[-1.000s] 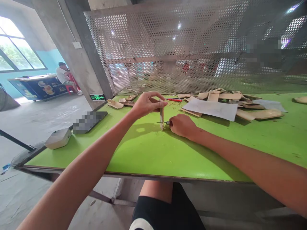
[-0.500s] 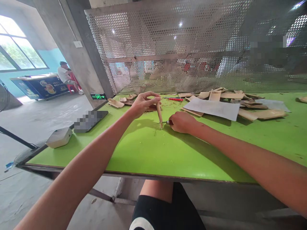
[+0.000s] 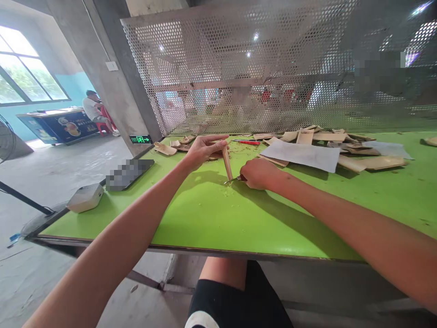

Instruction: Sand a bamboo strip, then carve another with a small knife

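A workshop: green workbench [image 3: 205, 218] strewn with wood scraps [image 3: 372, 163].

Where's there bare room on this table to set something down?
The broadest bare patch of green tabletop lies toward the near edge, in front of the wooden strip, between the left forearm and right forearm. A narrower one runs beyond the right forearm, in front of the paper sheet. The far edge is crowded with wooden pieces.

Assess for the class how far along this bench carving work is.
Done: shavings lie on the green table. In hand: the left hand steadies a wooden strip while the right hand holds a knife at its lower end. Left: a heap of wooden pieces lies beyond.
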Demonstrator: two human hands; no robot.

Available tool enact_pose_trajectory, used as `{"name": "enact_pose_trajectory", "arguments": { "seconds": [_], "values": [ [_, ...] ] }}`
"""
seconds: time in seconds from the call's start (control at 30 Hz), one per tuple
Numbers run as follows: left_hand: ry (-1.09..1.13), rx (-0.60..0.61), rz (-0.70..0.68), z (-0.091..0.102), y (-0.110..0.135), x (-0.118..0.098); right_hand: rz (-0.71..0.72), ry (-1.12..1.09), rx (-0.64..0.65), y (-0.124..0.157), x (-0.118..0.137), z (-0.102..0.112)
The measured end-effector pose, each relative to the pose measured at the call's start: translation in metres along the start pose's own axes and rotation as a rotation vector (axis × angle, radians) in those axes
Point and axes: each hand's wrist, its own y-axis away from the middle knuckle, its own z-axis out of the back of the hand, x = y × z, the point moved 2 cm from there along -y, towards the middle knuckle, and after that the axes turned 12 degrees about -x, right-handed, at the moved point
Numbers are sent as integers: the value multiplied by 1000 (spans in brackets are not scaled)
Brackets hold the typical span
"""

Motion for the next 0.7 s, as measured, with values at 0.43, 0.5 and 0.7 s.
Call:
{"name": "enact_pose_trajectory", "arguments": {
  "seconds": [0.43, 0.5, 0.7],
  "values": [
    [-48, -18, 1, -7, 4, -8, -5, -73, -60, 3, -22, -4],
    [-79, 43, -28, -11, 7, -14, -59, -91, -145, 3, -24, 0],
    [-183, 173, -77, -24, 19, -32, -177, -102, -346, 0, -17, 3]
  ]
}}
